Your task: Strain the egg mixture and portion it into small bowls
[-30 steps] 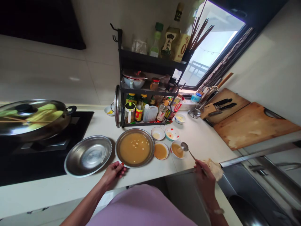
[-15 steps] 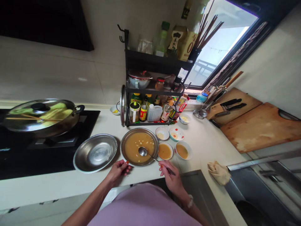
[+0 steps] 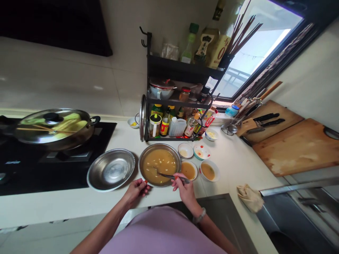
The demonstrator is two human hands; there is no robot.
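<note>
A round metal basin (image 3: 141, 165) holds brownish liquid with pale bits floating in it. My left hand (image 3: 137, 190) pinches the basin's near-left rim, thumb on top and fingers curled beneath. In my right hand (image 3: 184, 188) is the handle of a metal ladle (image 3: 166, 175), slanting leftward over the basin. The ladle's bowl is sunk in the liquid and mostly hidden. Right of the basin stand a bowl of similar liquid (image 3: 188, 170) and another such bowl (image 3: 217, 173). Behind them are a small white bowl (image 3: 185, 150) and a bowl with red marks (image 3: 203, 152).
An unfilled metal basin (image 3: 91, 173) stands at left, beside a lidded pan (image 3: 60, 135) on the black stove (image 3: 53, 180). A black rack (image 3: 182, 65) with bottles rises behind. Cutting boards (image 3: 296, 144), a knife block (image 3: 245, 126) and a cloth (image 3: 250, 198) are at right.
The ladle's bowl, visible above the liquid before, has dipped into it and its handle lies flatter. My right hand has moved up and left against the basin. The view has shifted slightly.
</note>
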